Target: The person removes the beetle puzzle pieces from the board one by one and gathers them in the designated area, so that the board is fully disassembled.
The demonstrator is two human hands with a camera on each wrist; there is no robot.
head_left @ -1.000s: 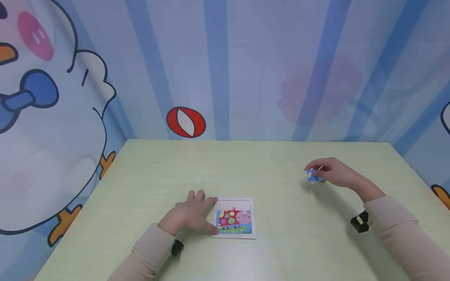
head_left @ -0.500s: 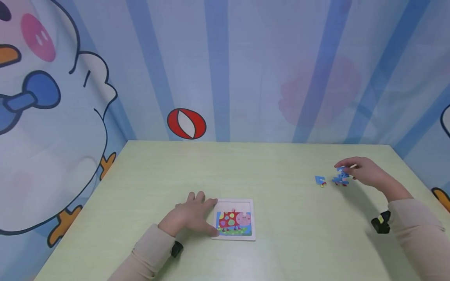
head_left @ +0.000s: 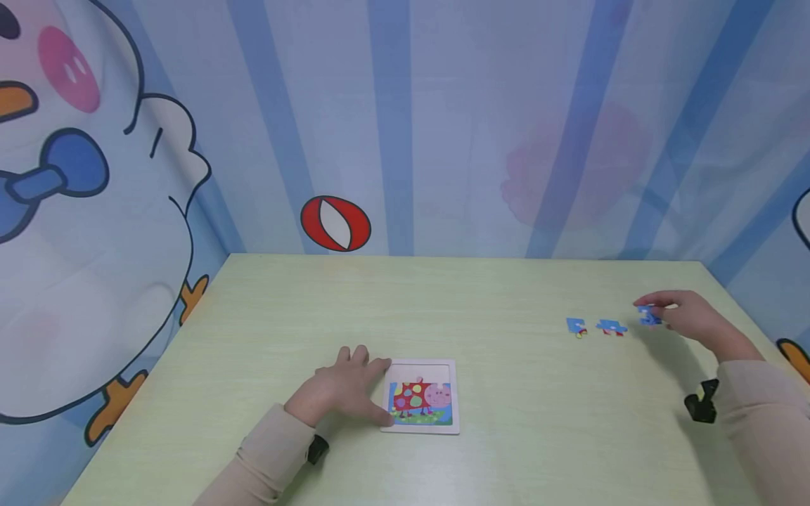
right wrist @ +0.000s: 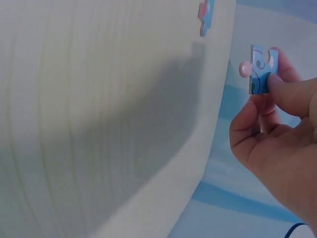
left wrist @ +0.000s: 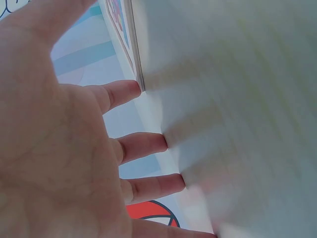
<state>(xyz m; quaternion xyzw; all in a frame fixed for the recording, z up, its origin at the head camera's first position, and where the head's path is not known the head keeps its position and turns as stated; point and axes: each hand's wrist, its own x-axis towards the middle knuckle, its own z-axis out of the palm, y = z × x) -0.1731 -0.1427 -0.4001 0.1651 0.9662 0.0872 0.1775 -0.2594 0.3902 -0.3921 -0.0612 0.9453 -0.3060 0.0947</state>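
My left hand (head_left: 344,386) lies with spread, straight fingers at the left side of a square puzzle tray (head_left: 418,430), thumb and index finger at its edge. The tray's lower half shows a pig in a red spotted body; its upper part is bare white. Farther right, my right hand (head_left: 692,320) pinches a blue puzzle piece (right wrist: 262,72) with a pink knob between thumb and fingers, held above the table. Left of that hand, a blue-and-red puzzle piece (head_left: 611,327) and another blue puzzle piece (head_left: 576,325) lie in a row.
The light wooden table (head_left: 506,393) ends at a back edge against a blue striped cartoon backdrop (head_left: 455,126). A black wrist camera (head_left: 701,401) sits under the right cuff, and another black camera (head_left: 318,448) under the left one.
My right hand has moved right along the table, leaving two puzzle pieces behind in a row, and still holds one. The left hand has stayed at the tray.
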